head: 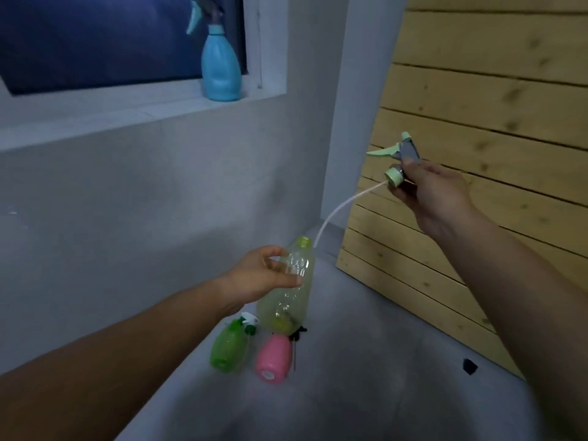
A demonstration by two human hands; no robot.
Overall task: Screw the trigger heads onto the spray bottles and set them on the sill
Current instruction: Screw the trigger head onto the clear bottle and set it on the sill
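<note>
Head view looks down over two bare forearms, and the pale yellow-green bottle (288, 288) in the middle serves as the landmark. Just below it, on the grey floor (366, 393), a green spray bottle (229, 346) and a pink spray bottle (273, 358) lie on their sides close together, each with a trigger head at its neck; whether those heads are screwed tight cannot be told. They are likely parked there within reach until their turn for the sill.

The left hand (257, 278) wraps its thumb and fingers around the landmark bottle's upper body, tilting the open neck up and away, probably so the mouth faces the incoming part. Up and to the right of the bottle, well apart from it, the right hand (429, 192) pinches the grey and mint trigger head (399, 163) with closed fingers, collar pointing back toward the bottle. Its thin dip tube (337, 211) curves down and ends just beside the bottle's mouth; holding the head high seems meant to let the long tube clear the rim before being fed in.

Far above and left of the bottle, a blue spray bottle (221, 68) with its head fitted stands upright on the white sill (133, 113), against the dark window (105, 39).
</note>
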